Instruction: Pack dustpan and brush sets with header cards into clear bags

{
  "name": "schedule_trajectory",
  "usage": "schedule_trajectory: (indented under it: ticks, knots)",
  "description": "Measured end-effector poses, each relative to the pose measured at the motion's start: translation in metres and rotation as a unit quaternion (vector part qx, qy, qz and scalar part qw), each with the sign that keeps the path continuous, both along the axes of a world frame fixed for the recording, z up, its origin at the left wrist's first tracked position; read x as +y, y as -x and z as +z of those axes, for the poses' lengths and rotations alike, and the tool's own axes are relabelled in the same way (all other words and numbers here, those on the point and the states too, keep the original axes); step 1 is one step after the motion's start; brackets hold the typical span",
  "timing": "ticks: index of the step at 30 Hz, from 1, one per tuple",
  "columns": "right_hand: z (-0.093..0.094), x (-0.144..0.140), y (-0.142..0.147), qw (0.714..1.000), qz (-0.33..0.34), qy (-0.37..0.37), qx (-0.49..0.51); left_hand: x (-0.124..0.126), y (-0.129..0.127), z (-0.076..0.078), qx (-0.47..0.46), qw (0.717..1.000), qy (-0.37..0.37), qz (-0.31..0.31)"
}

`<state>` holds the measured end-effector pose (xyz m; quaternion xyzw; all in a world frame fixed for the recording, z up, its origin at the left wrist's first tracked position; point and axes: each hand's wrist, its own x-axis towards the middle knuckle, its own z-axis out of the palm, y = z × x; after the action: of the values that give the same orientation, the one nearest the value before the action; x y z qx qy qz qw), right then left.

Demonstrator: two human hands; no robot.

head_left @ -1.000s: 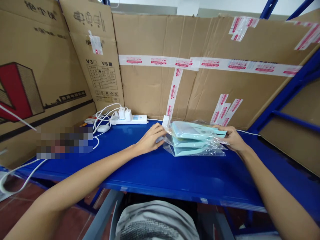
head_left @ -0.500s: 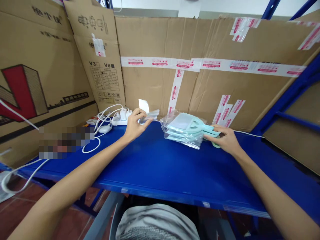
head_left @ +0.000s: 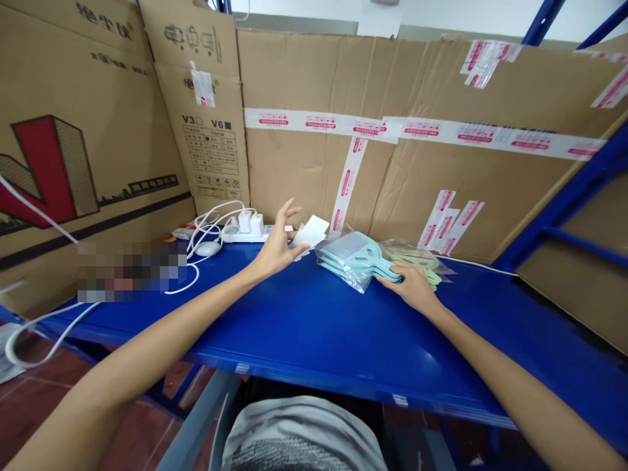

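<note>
My right hand (head_left: 413,286) is closed around the handles of a stack of light-blue, flat-headed paddles (head_left: 350,256). The exact kind of these paddles is unclear. A clear plastic bag (head_left: 354,280) covers their heads, while the handles stick out to the right. To the left of the bag, my left hand (head_left: 277,247) pinches small white cards (head_left: 313,231) between thumb and fingers, its other fingers raised. Behind my right hand lie pale-green handled pieces (head_left: 417,258), also in clear plastic and partly hidden.
Cardboard sheets (head_left: 304,72) wall off the back and left of the blue table (head_left: 304,327). A white power strip (head_left: 230,235) with plugs and looped cables sits at the back left, beside a white mouse-shaped object (head_left: 207,248). A blurred patch covers the left end.
The blue paddles and my right hand have shifted left, uncovering the pale-green pieces. My left hand has moved slightly right with the white cards, now nearer the bag.
</note>
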<state>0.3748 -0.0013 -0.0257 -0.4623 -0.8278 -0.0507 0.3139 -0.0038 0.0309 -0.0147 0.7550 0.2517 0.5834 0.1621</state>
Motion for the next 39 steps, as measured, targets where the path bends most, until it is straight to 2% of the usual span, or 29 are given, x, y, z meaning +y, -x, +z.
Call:
schedule_trajectory:
  ticks: [4, 8, 12, 16, 18, 19, 21, 23, 24, 27, 30, 33, 35, 39]
  knots:
    - [-0.001, 0.002, 0.004, 0.999, -0.01, -0.004, -0.034, -0.004, -0.002, -0.003, 0.073, 0.994, -0.061, 0.046]
    - [0.002, -0.001, 0.007, 0.999, -0.028, -0.007, -0.038, -0.011, -0.001, -0.002, 0.164, 0.978, -0.108, 0.064]
    - [0.003, -0.003, 0.009, 0.999, -0.033, 0.011, 0.001, -0.031, -0.009, -0.004, 0.314, 0.931, -0.178, 0.056]
    - [0.004, -0.004, 0.009, 1.0, -0.023, -0.008, 0.008, -0.061, -0.034, -0.011, 0.439, 0.868, -0.23, 0.038]
    - [0.005, -0.005, 0.009, 0.999, -0.045, -0.018, 0.004, -0.071, -0.044, -0.012, 0.487, 0.841, -0.235, 0.016]
    - [0.006, -0.007, 0.009, 0.998, -0.067, -0.02, 0.004, -0.074, -0.046, -0.011, 0.494, 0.842, -0.219, -0.002]
    - [0.009, -0.01, 0.009, 0.993, -0.111, -0.032, 0.007, -0.074, -0.046, -0.006, 0.468, 0.869, -0.151, -0.062]
    - [0.013, -0.015, 0.009, 0.988, -0.129, -0.079, 0.016, -0.068, -0.038, 0.0, 0.418, 0.895, -0.071, -0.138]
    - [0.016, -0.019, 0.009, 0.986, -0.123, -0.112, 0.024, -0.064, -0.033, 0.003, 0.399, 0.9, -0.04, -0.172]
    - [0.024, -0.032, 0.016, 0.984, -0.037, -0.17, 0.046, -0.052, -0.02, 0.006, 0.395, 0.895, -0.011, -0.208]
    - [0.028, -0.049, 0.034, 0.986, 0.126, -0.105, 0.003, -0.049, -0.016, 0.003, 0.419, 0.889, -0.016, -0.181]
    - [0.021, -0.061, 0.052, 0.961, 0.259, -0.036, -0.088, -0.051, -0.02, -0.001, 0.423, 0.889, -0.005, -0.178]
    - [0.014, -0.063, 0.06, 0.946, 0.283, -0.028, -0.157, -0.052, -0.022, -0.002, 0.423, 0.887, 0.011, -0.183]
    - [0.002, -0.059, 0.062, 0.927, 0.26, -0.041, -0.266, -0.051, -0.021, -0.003, 0.426, 0.878, 0.078, -0.202]
